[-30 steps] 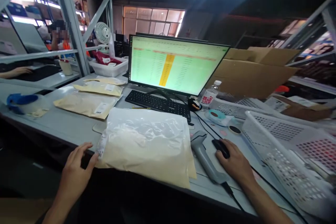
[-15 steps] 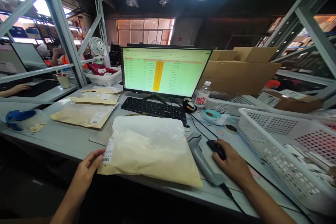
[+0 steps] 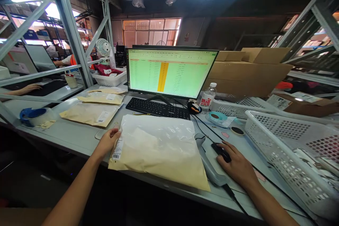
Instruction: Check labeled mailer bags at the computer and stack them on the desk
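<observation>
A large plastic packing bag, milky white above and pale yellow below, lies in front of the keyboard. Its lower edge reaches past the table's front edge, and a barcode label sits at its left side. My left hand grips the bag's left edge just above that label, fingers closed, the thumb side partly hidden. On the right, my right hand is curled over a black computer mouse. Between the bag and the mouse lies a grey barcode scanner, partly covered by the bag.
Several similar bags lie at the left near a blue tape dispenser. Behind the keyboard stands a monitor showing a spreadsheet. A bottle, a tape roll and a white basket occupy the right. Another person's hand rests farther left.
My left hand has slid up the bag's left edge, from beside the label to above it. My right hand stays on the mouse. The view has turned slightly left.
</observation>
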Available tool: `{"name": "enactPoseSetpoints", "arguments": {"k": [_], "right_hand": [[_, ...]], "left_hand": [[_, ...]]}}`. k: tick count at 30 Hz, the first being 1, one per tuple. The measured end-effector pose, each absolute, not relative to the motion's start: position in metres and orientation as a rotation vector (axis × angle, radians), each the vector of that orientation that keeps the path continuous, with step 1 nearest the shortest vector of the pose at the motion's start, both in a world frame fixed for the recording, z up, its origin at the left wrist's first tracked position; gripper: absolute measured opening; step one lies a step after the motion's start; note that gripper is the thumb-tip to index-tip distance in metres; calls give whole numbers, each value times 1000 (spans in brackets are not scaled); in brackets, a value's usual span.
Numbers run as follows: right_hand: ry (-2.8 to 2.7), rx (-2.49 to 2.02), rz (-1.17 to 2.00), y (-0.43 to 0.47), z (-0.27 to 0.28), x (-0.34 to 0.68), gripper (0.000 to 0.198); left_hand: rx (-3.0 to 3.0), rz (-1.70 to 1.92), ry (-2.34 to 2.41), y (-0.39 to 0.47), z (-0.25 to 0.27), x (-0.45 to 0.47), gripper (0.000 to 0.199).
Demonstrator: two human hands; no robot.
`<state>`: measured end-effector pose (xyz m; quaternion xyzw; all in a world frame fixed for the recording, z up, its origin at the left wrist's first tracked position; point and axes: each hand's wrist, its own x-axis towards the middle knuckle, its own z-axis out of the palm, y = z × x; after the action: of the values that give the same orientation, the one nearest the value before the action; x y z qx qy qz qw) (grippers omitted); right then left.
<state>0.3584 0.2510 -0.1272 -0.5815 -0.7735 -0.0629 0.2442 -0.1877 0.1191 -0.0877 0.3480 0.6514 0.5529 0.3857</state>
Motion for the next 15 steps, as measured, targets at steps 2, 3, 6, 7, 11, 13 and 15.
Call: {"name": "enactPoseSetpoints", "arguments": {"k": [2,3,6,7,11,13,15], "right_hand": [[-2121,-1576,-165,250,-127,359,48],[-2121,-1574,-162,250,-126,358,48],[-2094,-1601,-160,250,-126,357,55],[-2081,-1614,-163,250,-126,357,57],[-2065,-1647,-146,252,-129,356,62],[-2059,-1655,-118,253,-129,354,62],[-2037,-1665,-90,252,-127,353,62]], "left_hand": [[867,1384,1605,127,-85,-188,92],[853,1368,1571,129,-84,-188,94],[812,1318,1454,135,-80,-188,89],[804,1299,1409,135,-79,-188,85],[802,1240,1252,136,-77,-184,69],[796,1263,1225,135,-76,-181,67],[784,1322,1228,134,-73,-177,64]]}}
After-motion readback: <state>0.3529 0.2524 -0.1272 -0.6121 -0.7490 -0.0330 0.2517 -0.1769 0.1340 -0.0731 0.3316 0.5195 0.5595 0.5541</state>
